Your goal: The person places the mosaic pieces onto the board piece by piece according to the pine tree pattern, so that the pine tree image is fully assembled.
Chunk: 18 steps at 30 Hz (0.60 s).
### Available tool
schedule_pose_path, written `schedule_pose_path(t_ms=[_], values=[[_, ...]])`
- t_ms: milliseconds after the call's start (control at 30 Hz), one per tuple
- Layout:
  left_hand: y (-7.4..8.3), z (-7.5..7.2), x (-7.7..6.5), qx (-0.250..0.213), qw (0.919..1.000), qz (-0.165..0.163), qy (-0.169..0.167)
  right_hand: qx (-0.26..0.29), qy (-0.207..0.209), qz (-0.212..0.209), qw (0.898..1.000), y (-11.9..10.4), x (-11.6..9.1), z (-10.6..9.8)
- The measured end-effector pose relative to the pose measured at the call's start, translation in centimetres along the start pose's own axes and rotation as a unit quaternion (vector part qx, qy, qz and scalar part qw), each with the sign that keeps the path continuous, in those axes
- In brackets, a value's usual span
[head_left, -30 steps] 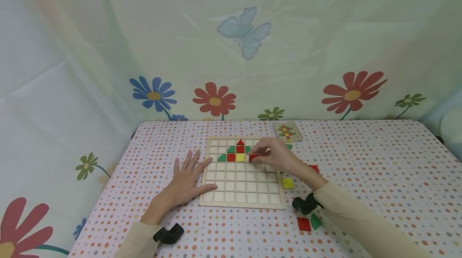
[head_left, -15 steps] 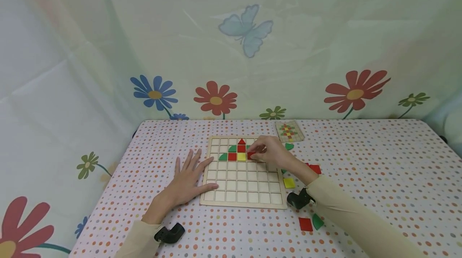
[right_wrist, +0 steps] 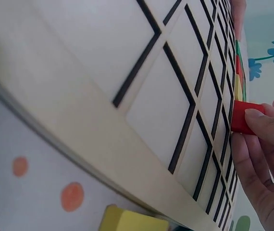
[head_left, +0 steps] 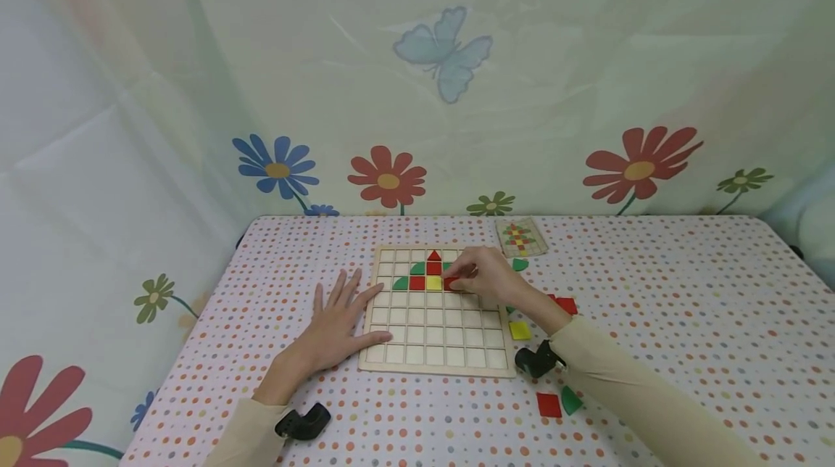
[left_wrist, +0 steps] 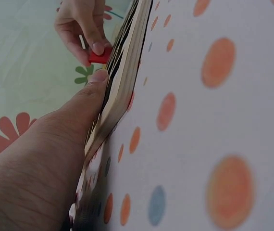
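Note:
A wooden grid board [head_left: 437, 336] lies on the table. In its upper rows sit a red triangle tile [head_left: 434, 256], red squares, a yellow square tile [head_left: 433, 283] and green quarter-round tiles [head_left: 401, 283]. Between thumb and fingers my right hand [head_left: 489, 277] pinches a red square tile [right_wrist: 244, 117], just right of the yellow one. That red tile stands slightly tilted at the grid surface in the right wrist view. My left hand [head_left: 334, 328] lies spread at the board's left edge, thumb and index fingertip on the rim. The right hand covers part of the board's upper right.
A pattern card [head_left: 521, 237] lies behind the board's right corner. Loose tiles are scattered to the right: a yellow square [head_left: 520, 331], a red square [head_left: 549, 404], a green quarter-round [head_left: 571, 400] and others near the right forearm. A floral curtain hangs behind the dotted table.
My right hand has shifted slightly left with the red square tile, closing the gap to the yellow tile. The left hand stays put on the board's edge.

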State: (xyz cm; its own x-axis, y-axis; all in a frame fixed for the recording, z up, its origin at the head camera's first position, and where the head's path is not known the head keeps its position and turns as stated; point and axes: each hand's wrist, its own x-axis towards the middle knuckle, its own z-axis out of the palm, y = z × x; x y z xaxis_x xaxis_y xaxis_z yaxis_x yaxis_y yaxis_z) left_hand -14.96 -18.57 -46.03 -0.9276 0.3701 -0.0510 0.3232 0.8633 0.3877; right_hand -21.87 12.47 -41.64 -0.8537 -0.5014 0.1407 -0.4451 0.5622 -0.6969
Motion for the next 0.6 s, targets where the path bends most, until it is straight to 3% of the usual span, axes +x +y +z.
schedule_pose_path(t_ms=[600], values=[[0.04, -0.11, 0.04, -0.002, 1.0, 0.005, 0.001, -0.015, -0.014, 0.028, 0.999, -0.53, 0.24, -0.15]])
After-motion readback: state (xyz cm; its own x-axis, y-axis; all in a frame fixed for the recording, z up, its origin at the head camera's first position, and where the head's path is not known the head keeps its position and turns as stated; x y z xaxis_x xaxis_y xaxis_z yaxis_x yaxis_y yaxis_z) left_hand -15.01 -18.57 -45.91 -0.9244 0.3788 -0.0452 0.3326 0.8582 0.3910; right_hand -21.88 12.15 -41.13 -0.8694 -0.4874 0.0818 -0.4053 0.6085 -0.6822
